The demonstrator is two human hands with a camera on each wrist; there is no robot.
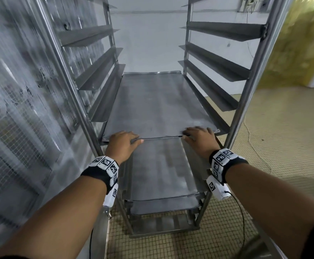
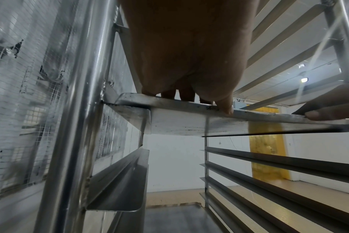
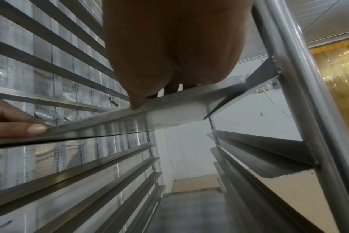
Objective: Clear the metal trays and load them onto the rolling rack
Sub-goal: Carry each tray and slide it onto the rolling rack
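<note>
A flat metal tray (image 1: 158, 105) lies on a pair of runners of the steel rolling rack (image 1: 255, 81), almost fully in. My left hand (image 1: 126, 142) grips its front rim near the left corner, fingers on the tray's top and thumb against the rim. My right hand (image 1: 197, 135) grips the same rim near the right corner in the same way. The left wrist view shows my left thumb on the tray rim (image 2: 189, 107); the right wrist view shows my right thumb on the tray rim (image 3: 179, 100). Lower trays (image 1: 159, 171) sit on runners beneath.
Empty angled runners (image 1: 217, 66) line both sides of the rack above the tray. A wire-mesh panel (image 1: 21, 109) stands close on the left. On the right are tiled floor (image 1: 283, 128) with a thin cable and a yellow strip curtain (image 1: 302, 43).
</note>
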